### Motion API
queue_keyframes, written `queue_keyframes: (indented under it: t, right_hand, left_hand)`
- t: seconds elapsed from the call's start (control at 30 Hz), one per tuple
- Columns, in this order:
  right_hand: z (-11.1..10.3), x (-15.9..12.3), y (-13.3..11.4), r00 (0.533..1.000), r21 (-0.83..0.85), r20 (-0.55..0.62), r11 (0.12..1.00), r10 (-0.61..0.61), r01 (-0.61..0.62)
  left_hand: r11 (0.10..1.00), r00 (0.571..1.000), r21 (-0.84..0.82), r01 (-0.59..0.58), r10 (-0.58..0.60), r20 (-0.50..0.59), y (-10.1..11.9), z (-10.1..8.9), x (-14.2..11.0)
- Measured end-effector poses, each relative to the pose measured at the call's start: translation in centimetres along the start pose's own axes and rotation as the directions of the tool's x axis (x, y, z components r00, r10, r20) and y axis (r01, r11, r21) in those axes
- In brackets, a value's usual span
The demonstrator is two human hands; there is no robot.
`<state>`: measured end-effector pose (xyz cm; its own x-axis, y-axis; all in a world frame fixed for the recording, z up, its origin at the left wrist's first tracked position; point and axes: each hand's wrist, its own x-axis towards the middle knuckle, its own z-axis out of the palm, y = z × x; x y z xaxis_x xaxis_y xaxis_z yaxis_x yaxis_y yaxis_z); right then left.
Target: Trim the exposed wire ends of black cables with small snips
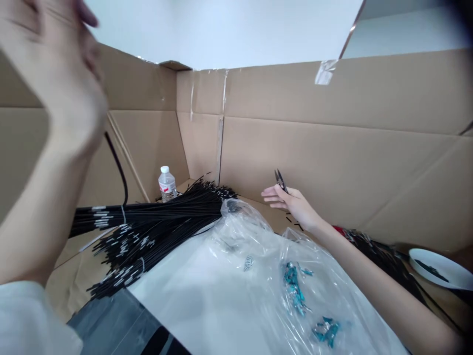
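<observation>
My left hand (55, 64) is raised close to the camera at the upper left, blurred, with nothing seen in it; its fingers run out of view. My right hand (291, 202) reaches forward over a clear plastic bag (258, 276) and holds small black snips (280, 180), blades pointing up. A large bundle of black cords with white tips (155, 222) lies across the cardboard floor to the left of that hand. Small teal pieces (295, 286) sit inside the plastic bag.
Tall cardboard walls (332, 148) enclose the work area. A small water bottle (167, 183) stands in the far corner. A white dish (439, 268) with dark scraps rests at the right, beside more black cords (373, 249). A dark sheet (118, 320) lies at the bottom.
</observation>
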<state>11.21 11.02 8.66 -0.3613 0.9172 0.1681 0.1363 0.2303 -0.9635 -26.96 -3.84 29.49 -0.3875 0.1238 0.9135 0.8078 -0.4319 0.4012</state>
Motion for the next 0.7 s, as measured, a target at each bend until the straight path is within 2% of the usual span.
queue_keyframes:
  t: [0.03, 0.07, 0.1, 0.13, 0.17, 0.2, 0.27, 0.33, 0.4, 0.47, 0.57, 0.63, 0.7]
  right_hand:
    - [1.4, -0.7, -0.7, 0.998, -0.004, 0.069, 1.0, -0.009, 0.009]
    - [2.8, -1.5, -1.2, 0.993, 0.005, 0.121, 1.0, -0.004, 0.004]
    - [4.3, -2.3, -1.5, 0.982, 0.02, 0.187, 1.0, 0.013, -0.017]
    - [5.8, -3.0, -1.7, 0.964, 0.033, 0.261, 0.998, 0.044, -0.055]
    - [7.3, -3.7, -1.9, 0.939, 0.049, 0.333, 0.993, 0.086, -0.108]
    - [8.9, -4.3, -1.9, 0.91, 0.065, 0.392, 0.983, 0.133, -0.172]
    - [12.3, -5.0, -1.9, 0.847, 0.091, 0.48, 0.948, 0.227, -0.305]
    - [16.0, -5.3, -1.9, 0.802, 0.121, 0.531, 0.912, 0.273, -0.391]
    - [19.9, -5.1, -1.9, 0.802, 0.179, 0.514, 0.877, 0.303, -0.446]
    - [23.8, -4.7, -2.0, 0.837, 0.317, 0.416, 0.806, 0.356, -0.5]
    - [29.7, -3.8, -2.5, 0.889, 0.443, 0.298, 0.774, 0.349, -0.452]
    - [33.6, -3.3, -3.3, 0.92, 0.52, 0.227, 0.76, 0.319, -0.391]
    - [37.3, -2.7, -4.2, 0.937, 0.582, 0.185, 0.736, 0.295, -0.346]
  left_hand:
    - [0.988, 0.986, 0.02, -0.155, 0.156, -0.055, -0.2, 0.8, -0.7]
    - [0.965, 0.965, 0.033, -0.259, 0.26, -0.03, -0.7, 1.4, -1.9]
    - [0.963, 0.963, 0.013, -0.268, 0.267, 0.049, -1.6, 1.8, -3.3]
    - [0.986, 0.978, -0.043, -0.158, 0.162, 0.132, -2.7, 1.9, -4.9]
    - [0.994, 0.976, -0.105, 0.025, -0.001, 0.216, -4.0, 1.8, -6.5]
    - [0.988, 0.957, -0.103, 0.116, -0.084, 0.278, -5.5, 1.5, -8.0]
    - [0.968, 0.922, -0.087, 0.235, -0.194, 0.334, -8.1, 0.3, -10.3]
    - [0.945, 0.895, -0.06, 0.322, -0.283, 0.345, -9.9, -1.2, -11.5]
    - [0.917, 0.865, -0.051, 0.396, -0.354, 0.355, -10.6, -3.1, -11.9]
    - [0.878, 0.825, -0.08, 0.471, -0.407, 0.393, -10.4, -4.9, -11.9]
    - [0.821, 0.765, -0.142, 0.553, -0.433, 0.478, -9.3, -6.6, -12.0]
    - [0.827, 0.765, -0.165, 0.538, -0.395, 0.509, -8.6, -7.0, -12.4]
    - [0.865, 0.792, -0.175, 0.47, -0.325, 0.517, -8.5, -6.9, -12.8]
